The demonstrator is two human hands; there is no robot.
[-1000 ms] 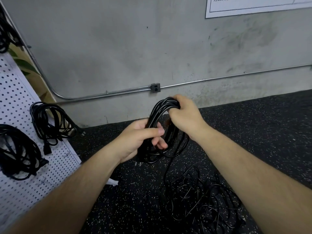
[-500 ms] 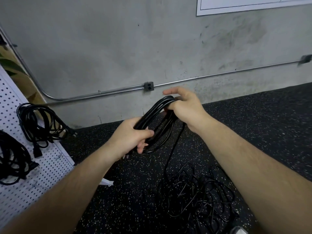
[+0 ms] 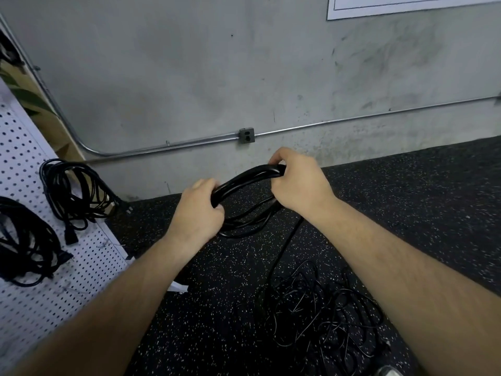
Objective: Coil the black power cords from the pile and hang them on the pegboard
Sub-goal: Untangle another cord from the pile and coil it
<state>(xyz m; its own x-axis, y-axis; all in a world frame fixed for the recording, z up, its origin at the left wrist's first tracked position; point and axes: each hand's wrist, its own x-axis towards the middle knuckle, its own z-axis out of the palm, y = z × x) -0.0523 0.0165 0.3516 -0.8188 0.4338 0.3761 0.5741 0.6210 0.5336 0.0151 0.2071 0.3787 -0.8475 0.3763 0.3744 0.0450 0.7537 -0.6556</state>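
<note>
Now the right hand [image 3: 298, 183], lately loosened, is gripping the coil [image 3: 244, 180] alongside the left hand [image 3: 196, 213]; its near tail [image 3: 284, 248] is awaiting winding.

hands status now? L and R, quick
Left hand: closed around the coiled black cord, at the loop's lower left.
Right hand: closed on the same coil, at its top right.

coiled cord [image 3: 244, 183]: black looped bundle, held up at centre, tail dropping to pile
cord pile [image 3: 320, 313]: black tangle, floor, near right
hung coils [image 3: 73, 196]: two, on pegboard [image 3: 81, 267], left
</note>
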